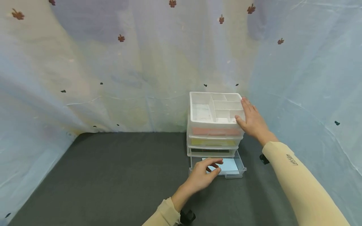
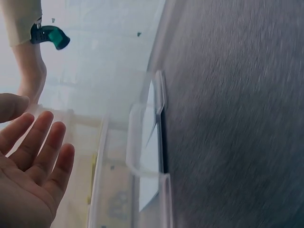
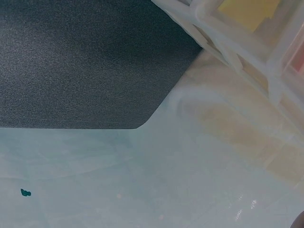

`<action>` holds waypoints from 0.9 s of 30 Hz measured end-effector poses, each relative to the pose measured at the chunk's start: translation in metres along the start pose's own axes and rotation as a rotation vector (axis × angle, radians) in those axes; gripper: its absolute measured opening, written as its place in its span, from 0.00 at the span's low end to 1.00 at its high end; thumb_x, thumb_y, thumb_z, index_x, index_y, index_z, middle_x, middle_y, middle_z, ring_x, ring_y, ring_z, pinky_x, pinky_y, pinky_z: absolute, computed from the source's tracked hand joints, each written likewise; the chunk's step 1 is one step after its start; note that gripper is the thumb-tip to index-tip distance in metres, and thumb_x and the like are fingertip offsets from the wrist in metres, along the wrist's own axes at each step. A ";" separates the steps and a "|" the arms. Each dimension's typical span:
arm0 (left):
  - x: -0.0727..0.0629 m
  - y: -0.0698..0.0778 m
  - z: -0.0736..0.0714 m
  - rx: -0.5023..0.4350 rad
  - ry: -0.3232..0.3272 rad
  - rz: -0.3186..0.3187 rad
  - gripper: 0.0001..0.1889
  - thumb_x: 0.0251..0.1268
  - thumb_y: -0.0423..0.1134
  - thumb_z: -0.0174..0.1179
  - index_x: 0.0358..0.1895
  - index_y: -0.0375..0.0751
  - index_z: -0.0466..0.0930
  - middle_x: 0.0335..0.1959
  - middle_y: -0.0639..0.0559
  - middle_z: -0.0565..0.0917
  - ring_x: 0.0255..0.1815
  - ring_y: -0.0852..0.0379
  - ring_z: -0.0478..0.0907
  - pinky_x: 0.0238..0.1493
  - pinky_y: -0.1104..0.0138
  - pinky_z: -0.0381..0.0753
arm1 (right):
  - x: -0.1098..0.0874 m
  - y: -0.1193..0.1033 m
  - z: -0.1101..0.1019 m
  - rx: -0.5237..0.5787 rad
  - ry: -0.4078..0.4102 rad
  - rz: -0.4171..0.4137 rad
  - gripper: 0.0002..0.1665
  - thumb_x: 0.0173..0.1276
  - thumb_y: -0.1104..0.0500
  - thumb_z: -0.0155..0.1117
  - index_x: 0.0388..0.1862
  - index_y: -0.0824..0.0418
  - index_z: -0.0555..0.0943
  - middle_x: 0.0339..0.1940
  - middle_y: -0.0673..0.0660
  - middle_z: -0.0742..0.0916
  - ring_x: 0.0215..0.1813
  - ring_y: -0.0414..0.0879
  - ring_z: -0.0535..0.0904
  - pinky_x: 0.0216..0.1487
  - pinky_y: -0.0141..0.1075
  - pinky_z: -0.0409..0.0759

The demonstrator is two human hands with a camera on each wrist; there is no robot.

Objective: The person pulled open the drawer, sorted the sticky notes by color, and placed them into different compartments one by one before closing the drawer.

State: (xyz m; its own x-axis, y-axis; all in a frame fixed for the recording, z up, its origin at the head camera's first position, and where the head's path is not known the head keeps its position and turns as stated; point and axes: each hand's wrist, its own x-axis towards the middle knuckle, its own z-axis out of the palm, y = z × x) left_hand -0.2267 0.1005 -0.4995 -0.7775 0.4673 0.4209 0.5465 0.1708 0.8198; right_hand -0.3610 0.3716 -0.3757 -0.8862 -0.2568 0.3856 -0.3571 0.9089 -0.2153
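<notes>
A white drawer organizer [image 1: 217,125] stands on the dark table, its top tray split into compartments. Its lowest clear drawer [image 1: 234,176] is pulled out, with light blue paper [image 1: 231,165] lying inside. My left hand [image 1: 200,176] hovers over the front left of this drawer, fingers loosely bent; the left wrist view shows the palm and fingers holding nothing. My right hand [image 1: 252,121] rests on the organizer's top right edge, fingers stretched along the side and thumb at the tray's front right. Only a sliver of that hand shows in the right wrist view.
Above the pulled-out drawer, closed drawers show pink contents [image 1: 216,131] and yellow contents [image 1: 213,142]. The dark table [image 1: 113,179] extends to the left. A pale curtain [image 1: 158,62] with small leaf shapes hangs behind and along both sides, close to the organizer.
</notes>
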 end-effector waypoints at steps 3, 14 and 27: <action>-0.005 0.002 0.007 -0.057 -0.002 -0.012 0.20 0.77 0.36 0.62 0.68 0.44 0.80 0.58 0.54 0.86 0.53 0.65 0.83 0.48 0.71 0.82 | -0.001 0.000 0.000 0.002 -0.002 0.003 0.48 0.81 0.44 0.48 0.87 0.64 0.42 0.87 0.64 0.49 0.86 0.63 0.44 0.83 0.59 0.42; -0.021 0.006 0.038 -0.329 0.074 -0.140 0.18 0.75 0.34 0.63 0.64 0.42 0.82 0.56 0.47 0.88 0.56 0.52 0.84 0.54 0.68 0.81 | 0.000 0.000 0.000 0.015 0.003 -0.002 0.48 0.81 0.43 0.48 0.87 0.64 0.42 0.87 0.63 0.50 0.86 0.63 0.45 0.83 0.58 0.42; -0.036 0.008 0.076 -0.596 0.341 -0.400 0.17 0.69 0.28 0.65 0.59 0.27 0.83 0.51 0.37 0.88 0.51 0.50 0.86 0.48 0.74 0.81 | 0.000 0.000 -0.002 0.015 -0.009 0.004 0.48 0.81 0.44 0.48 0.87 0.65 0.42 0.87 0.64 0.49 0.86 0.62 0.44 0.84 0.55 0.40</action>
State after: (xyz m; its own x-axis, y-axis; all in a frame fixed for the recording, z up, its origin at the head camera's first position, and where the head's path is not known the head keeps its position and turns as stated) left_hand -0.1710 0.1513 -0.5379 -0.9847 0.1608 0.0672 0.0218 -0.2688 0.9629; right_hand -0.3604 0.3721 -0.3742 -0.8902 -0.2566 0.3765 -0.3583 0.9047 -0.2306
